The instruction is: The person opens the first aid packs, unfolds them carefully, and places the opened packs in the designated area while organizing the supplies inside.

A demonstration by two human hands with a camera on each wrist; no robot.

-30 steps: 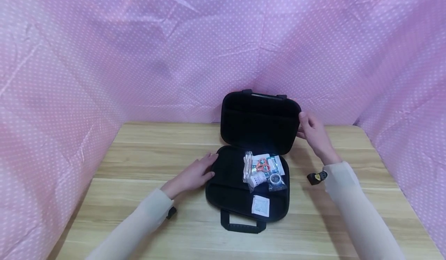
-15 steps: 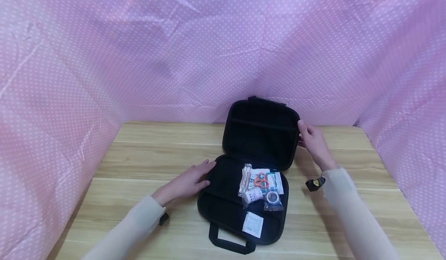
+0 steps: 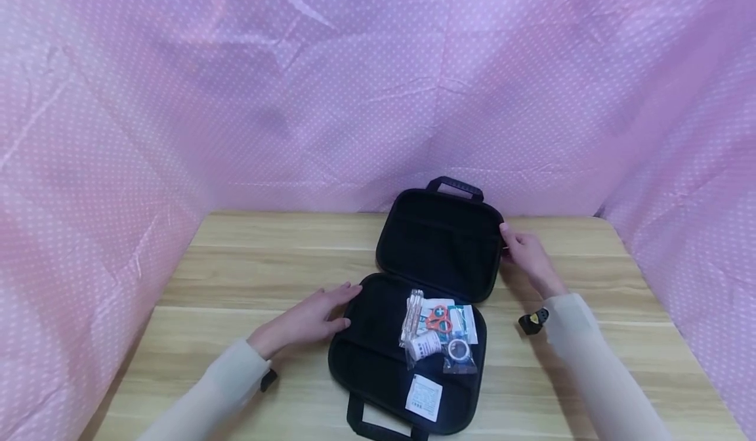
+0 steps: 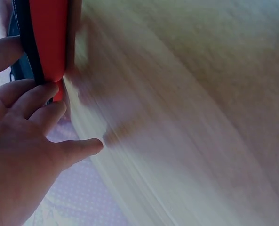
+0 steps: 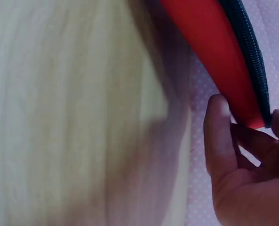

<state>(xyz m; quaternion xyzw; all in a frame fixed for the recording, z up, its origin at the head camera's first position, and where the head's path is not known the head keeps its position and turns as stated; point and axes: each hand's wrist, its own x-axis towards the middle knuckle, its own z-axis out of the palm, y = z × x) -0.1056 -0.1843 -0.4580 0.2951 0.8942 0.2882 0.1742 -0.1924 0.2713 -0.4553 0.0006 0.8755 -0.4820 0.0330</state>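
Observation:
A zippered first-aid case [image 3: 378,356] lies opened out on the wooden table, black inside and red outside. In it are orange-handled scissors [image 3: 438,320], a wrapped tape roll [image 3: 458,350], a small white bagged item [image 3: 425,346], a bundle of swabs [image 3: 412,316] and a white sachet [image 3: 424,398]. My right hand [image 3: 529,257] pinches the right edge of the tilted lid [image 3: 440,247]; the right wrist view shows fingers around its red shell [image 5: 219,61]. At the base's left edge my left hand [image 3: 304,319] rests its extended fingers, touching the red side [image 4: 50,37].
A pink dotted cloth [image 3: 331,100] hangs behind and at both sides of the table [image 3: 236,257]. One black handle [image 3: 378,428] lies at the case's front; another handle [image 3: 461,185] stands at the lid's far edge, close to the cloth.
The case has slid toward me and slightly left, and its lid has leaned further back. My left hand moved down and left with it, and my right hand lowered slightly.

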